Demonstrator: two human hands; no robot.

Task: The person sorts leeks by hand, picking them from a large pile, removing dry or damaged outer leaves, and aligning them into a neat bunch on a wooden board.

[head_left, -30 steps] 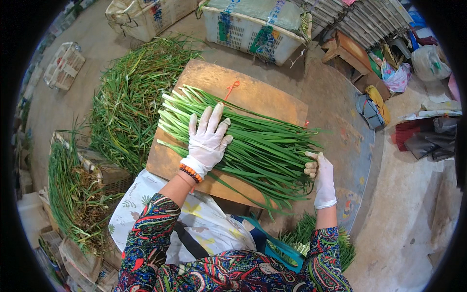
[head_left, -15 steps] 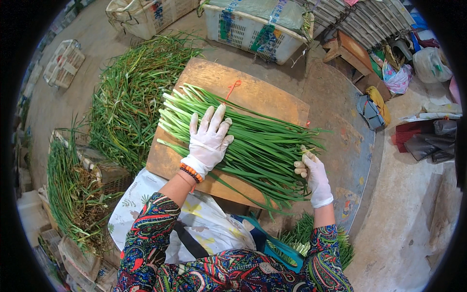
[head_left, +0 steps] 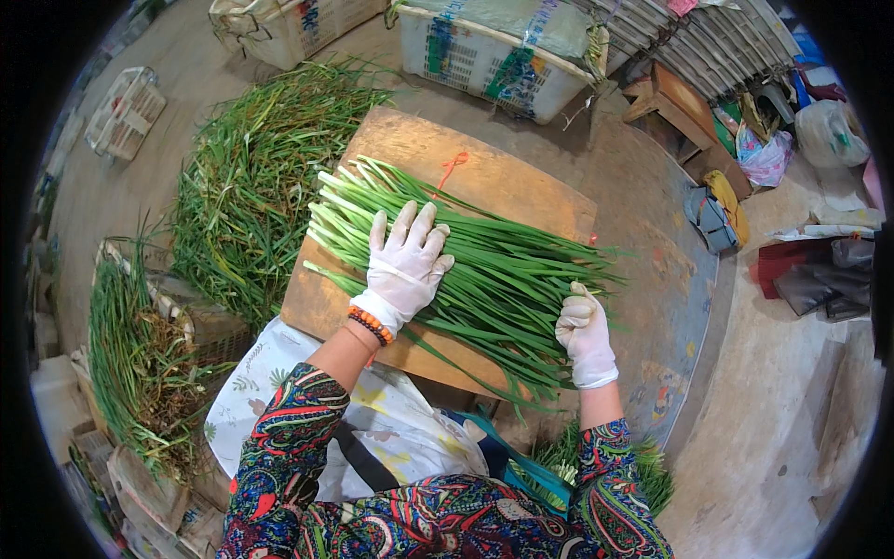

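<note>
A wide bunch of garlic chives (head_left: 507, 270) lies across a wooden board (head_left: 521, 186), pale stalk ends to the left and green leaf tips to the right. My left hand (head_left: 405, 270), in a white glove, rests flat on the bunch near the pale stalks, its fingers apart. At the leaf tips, my right hand (head_left: 586, 340), gloved too, has its fingers curled closed. Whatever those fingers hold is hidden. An orange-red tie (head_left: 451, 170) lies on the board, partly under the leaves.
Left of the board is a big heap of loose green leaves (head_left: 256, 186). A crate (head_left: 186, 321) beside it carries more chives and dry trimmings. White plastic crates (head_left: 494, 65) stand beyond the board. Further chives (head_left: 652, 475) lie below my right forearm. A wooden stool (head_left: 680, 102) stands far right.
My right hand has moved a little left, its fingers curling in more tightly at the leaf tips. The left hand stays on the bunch; the whole view has shifted slightly.
</note>
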